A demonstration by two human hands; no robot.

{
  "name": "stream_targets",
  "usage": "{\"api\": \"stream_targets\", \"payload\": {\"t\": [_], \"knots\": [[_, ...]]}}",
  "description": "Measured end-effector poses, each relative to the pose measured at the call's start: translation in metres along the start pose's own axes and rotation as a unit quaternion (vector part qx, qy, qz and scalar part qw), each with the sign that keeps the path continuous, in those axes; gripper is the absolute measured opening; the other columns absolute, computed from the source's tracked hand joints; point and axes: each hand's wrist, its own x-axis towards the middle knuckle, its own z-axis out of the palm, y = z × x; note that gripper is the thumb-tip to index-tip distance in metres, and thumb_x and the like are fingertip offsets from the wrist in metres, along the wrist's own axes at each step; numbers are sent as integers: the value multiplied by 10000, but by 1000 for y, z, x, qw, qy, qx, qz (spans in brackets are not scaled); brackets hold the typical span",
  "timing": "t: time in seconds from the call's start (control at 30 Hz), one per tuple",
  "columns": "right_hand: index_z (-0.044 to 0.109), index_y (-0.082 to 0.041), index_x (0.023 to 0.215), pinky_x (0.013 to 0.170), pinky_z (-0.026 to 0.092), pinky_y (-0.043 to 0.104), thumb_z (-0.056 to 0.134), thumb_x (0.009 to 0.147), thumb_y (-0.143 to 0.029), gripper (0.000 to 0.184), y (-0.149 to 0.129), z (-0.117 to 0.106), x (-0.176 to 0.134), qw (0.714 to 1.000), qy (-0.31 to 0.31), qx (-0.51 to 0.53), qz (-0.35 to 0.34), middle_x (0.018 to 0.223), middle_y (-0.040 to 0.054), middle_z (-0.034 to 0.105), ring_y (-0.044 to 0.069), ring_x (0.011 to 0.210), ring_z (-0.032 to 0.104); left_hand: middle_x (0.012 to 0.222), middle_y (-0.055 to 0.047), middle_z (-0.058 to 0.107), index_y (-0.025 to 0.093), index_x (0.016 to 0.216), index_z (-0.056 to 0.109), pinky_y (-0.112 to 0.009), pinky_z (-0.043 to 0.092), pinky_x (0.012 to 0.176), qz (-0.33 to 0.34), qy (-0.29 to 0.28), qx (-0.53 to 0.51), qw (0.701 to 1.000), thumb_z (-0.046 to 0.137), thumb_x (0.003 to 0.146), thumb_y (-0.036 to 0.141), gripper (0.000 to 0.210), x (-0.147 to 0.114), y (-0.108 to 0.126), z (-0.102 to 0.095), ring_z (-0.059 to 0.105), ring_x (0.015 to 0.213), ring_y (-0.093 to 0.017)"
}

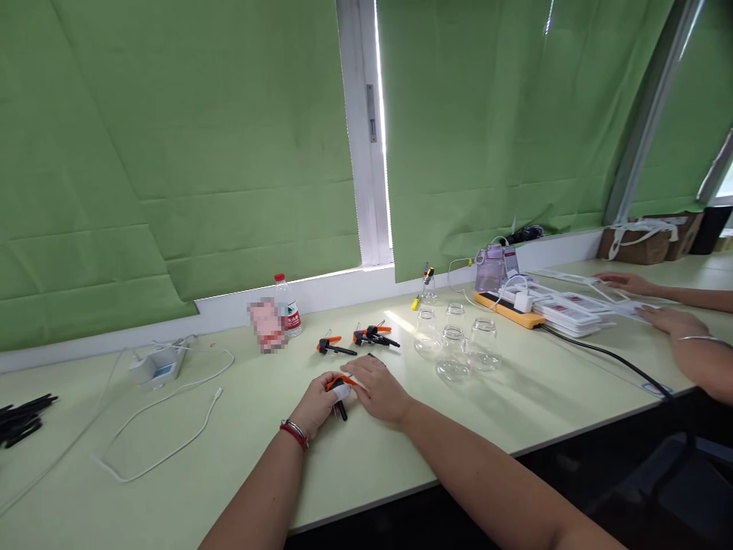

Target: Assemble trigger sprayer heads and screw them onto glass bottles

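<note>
My left hand (318,403) is closed around an orange and black spring clamp (342,411), whose black handle sticks out below the fingers. A white wrap covers its thumb. My right hand (378,388) is on the clamp's orange part from the right, its fingers partly hiding it. Just beyond my hands, another orange and black spring clamp (330,346) lies on the table. A small cluster of similar clamps (375,336) lies to its right.
Several clear glass jars (454,359) stand to the right. Behind are a red-capped bottle (289,309) and a purple bottle (489,267). An orange power strip (507,309) lies beside stacked white frames (566,309), near another person's hands (670,321). White cables (166,389) and black pieces (23,420) lie left.
</note>
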Motion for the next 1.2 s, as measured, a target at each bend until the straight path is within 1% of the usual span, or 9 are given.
{"api": "stream_targets", "payload": {"t": [0.07, 0.13, 0.23, 0.3, 0.4, 0.63, 0.87, 1.07, 1.2], "knots": [[529, -196, 1180, 951, 374, 431, 478, 725, -46, 482, 13, -2, -1, 996, 66, -8, 58, 1152, 96, 567, 229, 1090, 473, 636, 22, 552, 165, 934, 614, -199, 312, 390, -18, 31, 1, 999, 696, 655, 364, 352, 3, -2, -4, 461, 454, -84], [571, -193, 1121, 942, 384, 416, 470, 727, -39, 435, 30, -3, -3, 988, 93, -22, 122, 1145, 97, 565, 226, 1083, 478, 642, 19, 550, 163, 927, 604, -206, 341, 389, -22, 59, -14, 998, 694, 656, 376, 356, 6, -3, -7, 481, 455, -90], [612, -197, 1074, 935, 381, 418, 507, 779, -110, 325, 54, -2, -7, 973, 54, -51, 217, 1122, 98, 589, 241, 1080, 487, 631, 19, 549, 157, 886, 587, -218, 399, 420, -20, 95, -38, 994, 709, 642, 377, 351, 9, -4, -9, 503, 465, -91], [607, -206, 1099, 910, 392, 408, 539, 801, -181, 307, 65, 1, -9, 959, 20, -58, 276, 1104, 96, 606, 248, 1067, 500, 630, 14, 557, 153, 866, 575, -228, 422, 439, -20, 109, -42, 993, 714, 639, 390, 356, 10, -4, -10, 513, 467, -92], [611, -214, 1094, 867, 405, 373, 549, 812, -240, 289, 72, 6, -9, 943, -18, -85, 321, 1052, 88, 622, 241, 1016, 525, 608, 17, 558, 154, 840, 564, -247, 438, 448, -24, 114, -23, 993, 719, 629, 414, 369, 10, -4, -9, 510, 439, -96], [662, -150, 870, 782, 422, 354, 523, 824, -274, 192, 71, 15, -1, 927, -50, -182, 324, 958, 131, 600, 260, 935, 544, 636, 13, 561, 165, 821, 559, -250, 435, 488, -21, 121, 18, 992, 722, 615, 449, 387, 11, -8, -11, 522, 497, -112], [653, -150, 808, 618, 416, 293, 481, 846, -219, 190, 70, 15, -3, 915, -44, -184, 356, 890, 118, 597, 199, 746, 579, 614, 15, 556, 168, 767, 575, -229, 380, 479, -1, 134, 44, 990, 738, 602, 440, 358, 12, -11, -16, 490, 514, -111], [661, -195, 826, 616, 425, 266, 518, 825, -231, 148, 71, 11, -7, 926, 45, -104, 361, 885, 65, 599, 165, 738, 578, 744, -13, 590, 175, 810, 575, -282, 482, 610, -11, 120, -58, 991, 723, 645, 368, 294, 16, -12, -22, 572, 654, -145], [653, -190, 854, 688, 458, 284, 544, 797, -224, 128, 62, 10, -8, 936, 67, -5, 345, 887, 51, 611, 170, 785, 579, 789, -14, 593, 168, 864, 565, -303, 499, 687, -15, 122, -111, 986, 707, 677, 356, 301, 18, -14, -24, 592, 689, -141]]}}
